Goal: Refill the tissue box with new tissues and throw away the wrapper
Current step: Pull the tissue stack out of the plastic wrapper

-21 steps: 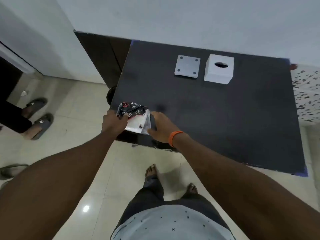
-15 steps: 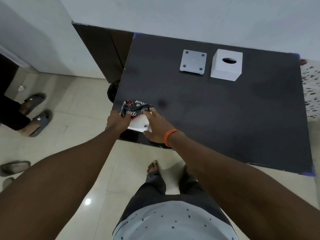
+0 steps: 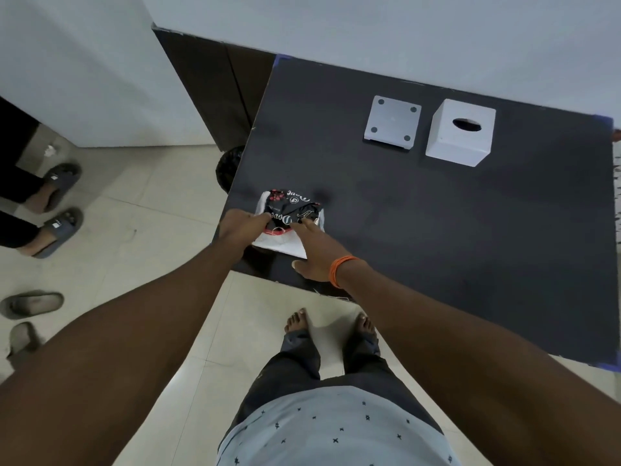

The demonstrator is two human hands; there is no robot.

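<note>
At the near left corner of the table, both hands work on the tissue pack. The left hand has its grip pinched on the dark printed wrapper at the pack's left side. The right hand lies on the pack from the right, fingers spread and pressing rather than closed. White tissue shows below and beside the wrapper, so the step in hand looks like stripping the wrapper off. Next, the tissues must come free in one stack. Far beyond the pack stands the tissue box, its base plate lying just to its left, and a dark bin sits below the table's left edge.
</note>
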